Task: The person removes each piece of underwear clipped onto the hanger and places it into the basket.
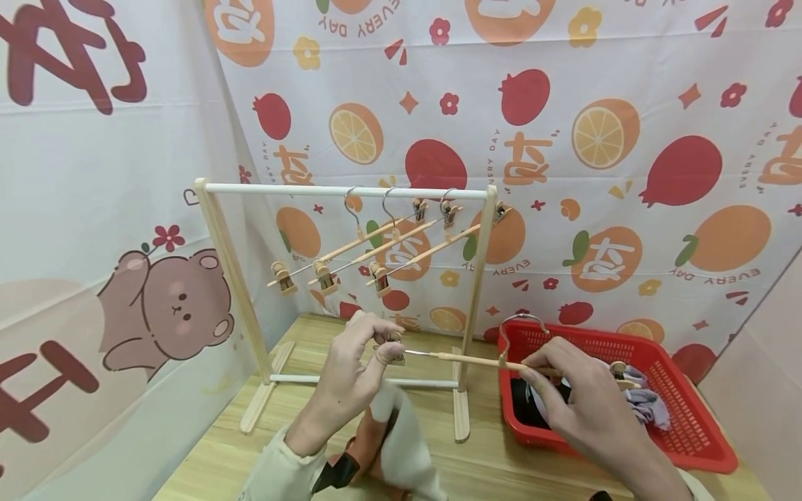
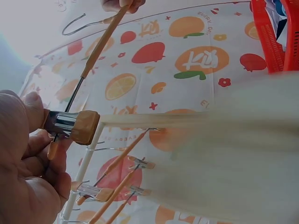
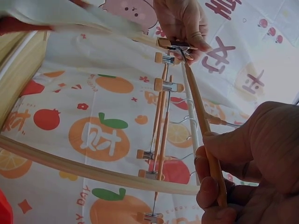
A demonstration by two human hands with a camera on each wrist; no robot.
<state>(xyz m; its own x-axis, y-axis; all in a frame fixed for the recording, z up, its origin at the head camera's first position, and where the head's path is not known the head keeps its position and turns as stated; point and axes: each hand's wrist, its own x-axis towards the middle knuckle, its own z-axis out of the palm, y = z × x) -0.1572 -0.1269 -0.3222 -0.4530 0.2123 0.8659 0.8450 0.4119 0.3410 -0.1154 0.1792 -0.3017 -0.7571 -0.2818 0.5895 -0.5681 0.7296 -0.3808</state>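
A wooden clip hanger (image 1: 464,358) is held roughly level between both hands, its metal hook pointing up. At its left end my left hand (image 1: 354,369) pinches the clip (image 2: 72,126) between thumb and fingers. My right hand (image 1: 583,400) grips the wooden bar right of the hook; the other clip (image 1: 618,369) sticks out beyond it. Below the left hand hangs a blurred whitish cloth (image 1: 404,445) with a rust-brown part (image 1: 370,445). Whether the clip has hold of the cloth, I cannot tell.
A wooden rack (image 1: 479,278) stands behind the hands. From its white rail (image 1: 282,188) hang three clip hangers (image 1: 401,240). At right, a red basket (image 1: 689,424) contains dark and greyish cloths (image 1: 648,407). Both stand on a wood-grain table (image 1: 489,466) before printed curtains.
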